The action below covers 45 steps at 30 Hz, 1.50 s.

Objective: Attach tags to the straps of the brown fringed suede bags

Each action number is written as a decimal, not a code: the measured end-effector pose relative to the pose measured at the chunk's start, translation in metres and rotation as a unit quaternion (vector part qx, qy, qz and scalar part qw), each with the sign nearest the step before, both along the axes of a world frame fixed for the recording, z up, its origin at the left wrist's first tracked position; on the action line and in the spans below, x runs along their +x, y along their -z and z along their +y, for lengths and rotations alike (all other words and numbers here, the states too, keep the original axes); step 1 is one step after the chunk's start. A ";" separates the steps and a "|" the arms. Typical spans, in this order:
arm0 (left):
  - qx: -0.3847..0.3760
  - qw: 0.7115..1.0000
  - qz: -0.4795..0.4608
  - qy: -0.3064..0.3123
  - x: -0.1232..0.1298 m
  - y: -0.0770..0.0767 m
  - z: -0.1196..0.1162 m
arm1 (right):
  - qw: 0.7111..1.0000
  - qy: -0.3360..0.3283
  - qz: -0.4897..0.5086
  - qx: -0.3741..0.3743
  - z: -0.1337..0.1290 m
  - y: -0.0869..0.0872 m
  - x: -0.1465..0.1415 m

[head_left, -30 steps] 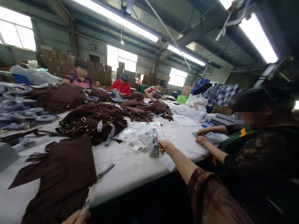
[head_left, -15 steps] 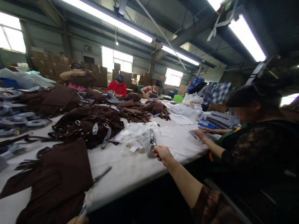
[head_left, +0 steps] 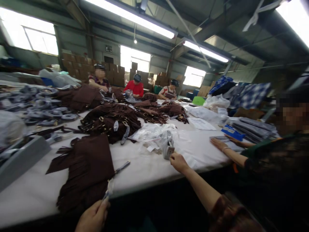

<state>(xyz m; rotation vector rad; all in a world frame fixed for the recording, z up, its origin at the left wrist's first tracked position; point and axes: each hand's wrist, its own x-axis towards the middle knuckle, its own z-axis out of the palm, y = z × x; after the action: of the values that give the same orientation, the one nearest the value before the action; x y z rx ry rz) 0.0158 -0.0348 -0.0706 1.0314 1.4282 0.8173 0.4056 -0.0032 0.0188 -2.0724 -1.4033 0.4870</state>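
Brown at the near left: looking down on a fringed bag (head_left: 93, 158) lying on the white-covered bench (head_left: 137, 175). Pinching a clear-wrapped strap (head_left: 107, 194) by the bag's near right corner with the left grip (head_left: 93, 215), closing thumb and fingers tightly on it at the near edge of the bench. Seeing another wrapped strap end (head_left: 123, 166) sticking out to the right from the same bag. Reaching forward on the right and curling the right grip (head_left: 179, 162) against the right side of a small grey block (head_left: 167, 151), but being unable to tell whether gripping it or only touching it. Noticing crumpled clear plastic (head_left: 152, 132) just left of the block, with a small white tag (head_left: 150, 148) lying near. Looking beyond the bag to a heap of brown bags (head_left: 113, 116) with gold-coloured clasps (head_left: 101, 119), and farther left to piled grey coils (head_left: 43, 106). Finding a grey box (head_left: 26, 158) at the near left. Turning to the right, seeing a co-worker's hands (head_left: 219, 144) lying flat on a grey packet (head_left: 235, 145), beside a blue packet (head_left: 232, 132) and a grey folded stack (head_left: 256, 127). Making out three people (head_left: 134, 87) at the far side, in front of stacked cartons (head_left: 113, 74).
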 end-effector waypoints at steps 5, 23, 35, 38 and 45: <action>0.065 0.991 0.109 0.034 0.006 -0.027 -0.006 | 0.953 -0.285 0.087 -0.055 -0.022 0.011 -0.087; 0.229 0.794 0.540 0.157 -0.003 -0.038 -0.021 | 0.914 -0.302 0.212 -0.168 0.006 0.044 -0.242; 0.239 0.853 0.450 0.112 -0.006 -0.032 -0.023 | 0.918 -0.244 0.179 -0.254 0.014 0.044 -0.250; 0.249 0.848 0.452 0.119 -0.008 -0.031 -0.023 | 0.915 -0.242 0.191 -0.262 0.014 0.038 -0.251; 0.248 0.827 0.487 0.134 -0.012 -0.037 -0.018 | 0.901 -0.249 0.253 -0.251 0.003 0.034 -0.243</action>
<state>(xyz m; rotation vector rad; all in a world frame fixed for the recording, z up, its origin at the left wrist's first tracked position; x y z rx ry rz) 0.0038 -0.0530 -0.0334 2.2136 1.8582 0.4363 0.1623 -0.0001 -0.0152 -1.7071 -1.5699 1.6214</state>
